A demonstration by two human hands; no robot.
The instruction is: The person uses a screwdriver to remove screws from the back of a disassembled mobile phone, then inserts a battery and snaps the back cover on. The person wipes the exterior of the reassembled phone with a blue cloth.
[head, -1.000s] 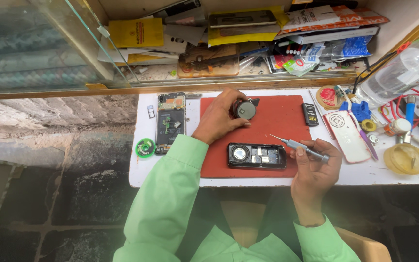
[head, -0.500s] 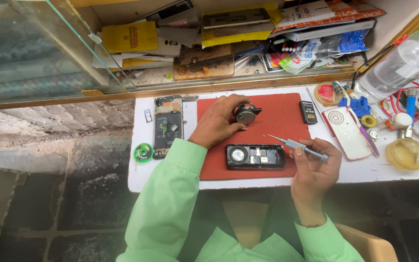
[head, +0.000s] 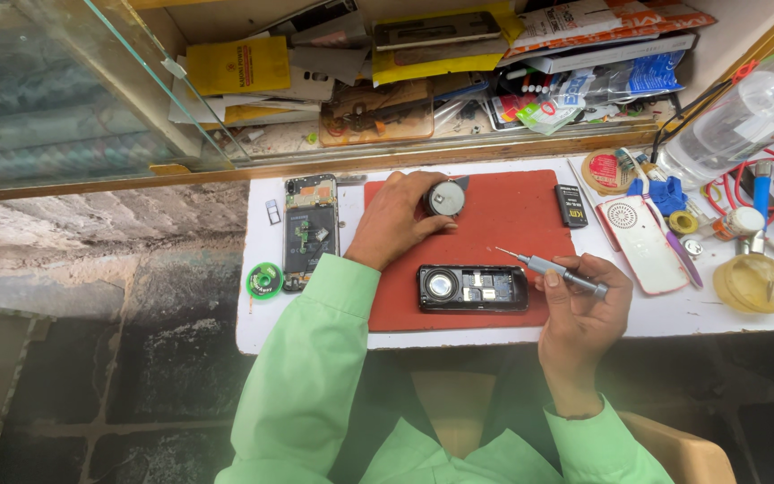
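Note:
My left hand (head: 398,218) rests on the red work mat (head: 512,220), its fingers around a small round grey part (head: 447,198) near the mat's far edge. My right hand (head: 584,305) grips a slim grey screwdriver (head: 553,267) whose tip points left, above the right end of an opened black phone body (head: 473,288). That phone body lies flat at the mat's near edge, its round speaker and inner parts showing. Both sleeves are light green.
An opened smartphone (head: 310,230) and a green solder reel (head: 263,280) lie left of the mat. A small black battery (head: 571,204), a white phone cover (head: 641,243), tools, a yellow dish (head: 754,283) and a clear bottle (head: 745,112) crowd the right. A cluttered shelf (head: 423,81) runs behind.
My left hand has kept to the round grey part, shifting it slightly on the mat. The right hand with the screwdriver has stayed in place.

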